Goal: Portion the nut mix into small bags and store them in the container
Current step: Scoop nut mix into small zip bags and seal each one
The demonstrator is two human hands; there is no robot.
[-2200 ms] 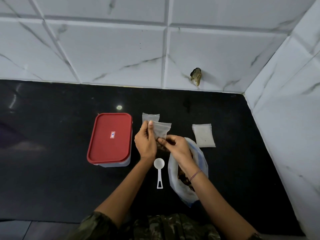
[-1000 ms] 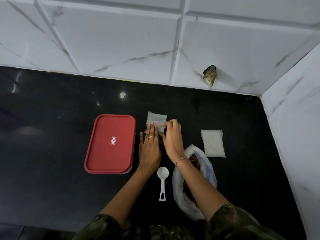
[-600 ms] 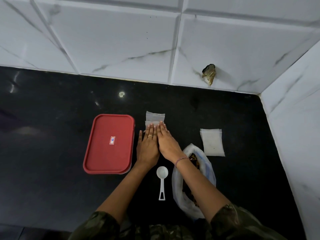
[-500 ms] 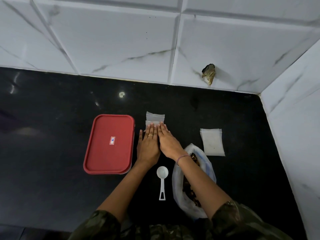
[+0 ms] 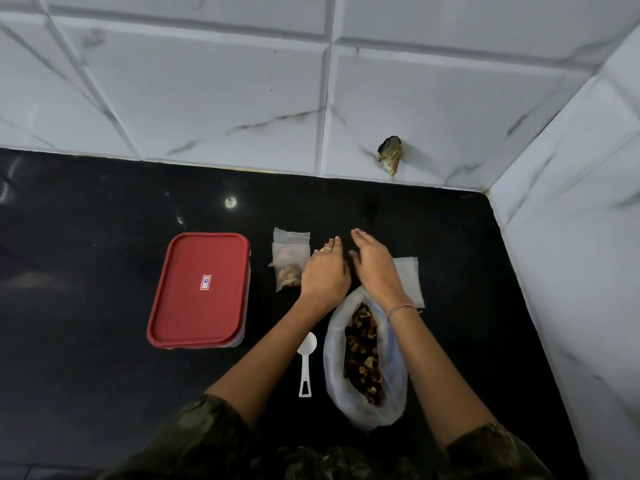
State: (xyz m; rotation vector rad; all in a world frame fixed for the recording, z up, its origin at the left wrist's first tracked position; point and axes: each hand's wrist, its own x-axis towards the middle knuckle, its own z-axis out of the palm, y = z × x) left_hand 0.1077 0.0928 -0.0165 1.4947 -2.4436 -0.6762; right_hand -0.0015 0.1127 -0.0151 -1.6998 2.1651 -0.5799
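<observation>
Black polished desk [image 5: 104,254] below white marbled wall tiles. A filled small clear plastic bag [image 5: 289,268] lay just beside the closed red-lidded plastic container [image 5: 201,289]. On the left hand [image 5: 325,273] and the right hand [image 5: 375,268], each grip was released and empty. Step judged: between portions. The next move called for an empty bag from the flat white stack [image 5: 410,277].

Cool, even light fills the scene. The white wall tiles [image 5: 225,98] are the brightest part, with no blown-out patches. The black counter [image 5: 86,237] stays dark and glossy: 1 small round glare spot [image 5: 230,202] sits near the back wall, with fainter streaks at the far left edge. Shadows are soft; a pale one falls to the right of the brown stub [image 5: 390,154] on the wall. Wide-angle distortion bends the tile joints and tilts the side wall [image 5: 571,254]. The middle is fairly sharp, though the fingertips of the right hand [image 5: 373,268] look slightly smeared. The sleeves [image 5: 207,441] at the bottom edge are dim and soft.
</observation>
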